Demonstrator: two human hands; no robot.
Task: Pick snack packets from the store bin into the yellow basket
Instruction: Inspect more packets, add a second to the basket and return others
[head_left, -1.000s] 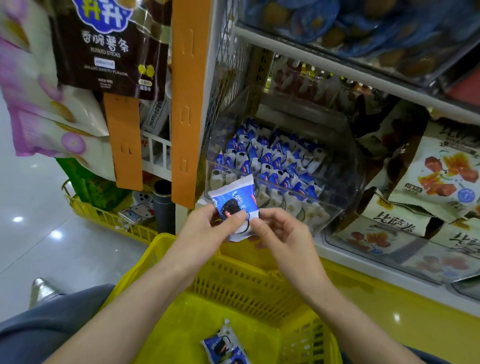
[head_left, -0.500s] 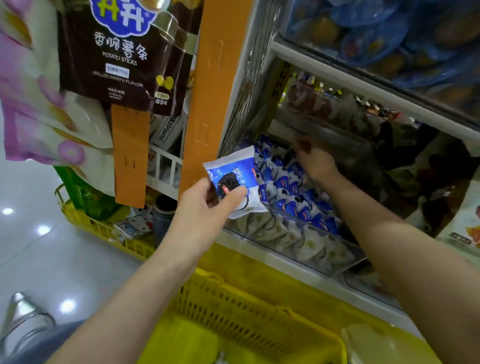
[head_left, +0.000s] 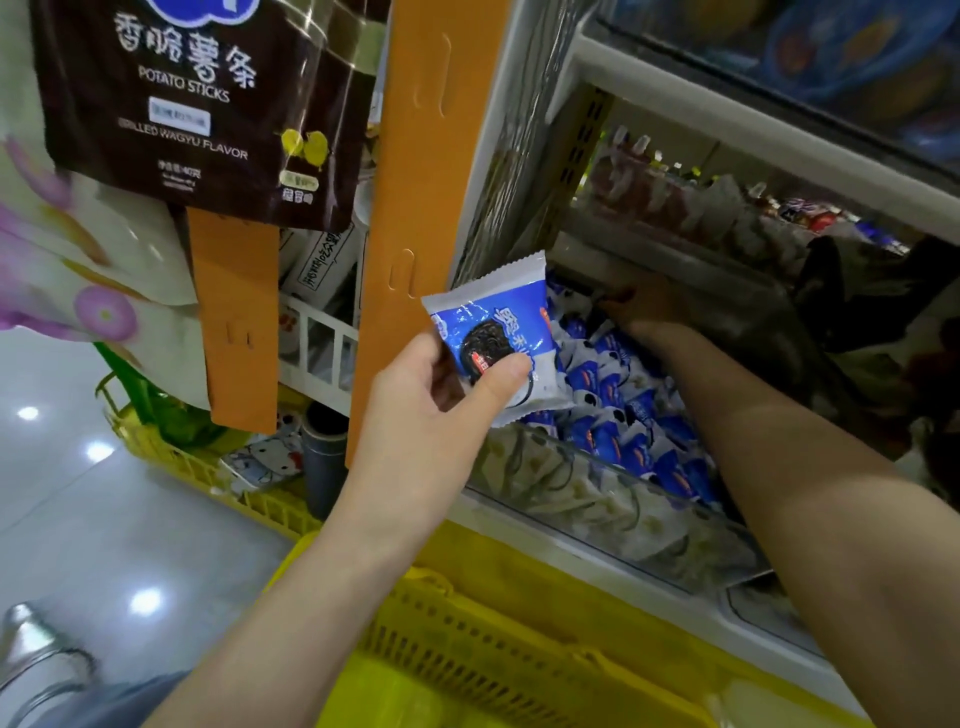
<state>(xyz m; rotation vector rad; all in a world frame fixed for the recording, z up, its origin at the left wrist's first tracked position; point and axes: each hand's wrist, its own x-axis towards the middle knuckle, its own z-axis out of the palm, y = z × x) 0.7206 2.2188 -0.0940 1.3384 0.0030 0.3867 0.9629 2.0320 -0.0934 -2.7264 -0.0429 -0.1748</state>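
My left hand (head_left: 431, 410) pinches a blue-and-white snack packet (head_left: 493, 322) with a dark cookie picture, held upright in front of the bin's left end. My right hand (head_left: 649, 312) reaches deep into the clear store bin (head_left: 613, 499), resting on the pile of blue-and-white packets (head_left: 623, 415) near the back. Its fingers are partly hidden in shadow, so I cannot tell whether they hold a packet. The yellow basket (head_left: 467, 639) sits below my forearms at the bottom of the view.
An orange shelf upright (head_left: 415, 218) stands just left of the bin. A brown potato-sticks bag (head_left: 208, 104) hangs at upper left. A second yellow basket (head_left: 171, 457) with goods sits on the floor at left. More snack bags fill the shelves at right.
My right hand let go of the packet and reached into the bin to its back. My left hand kept the packet and raised it. The view shifted closer to the shelf.
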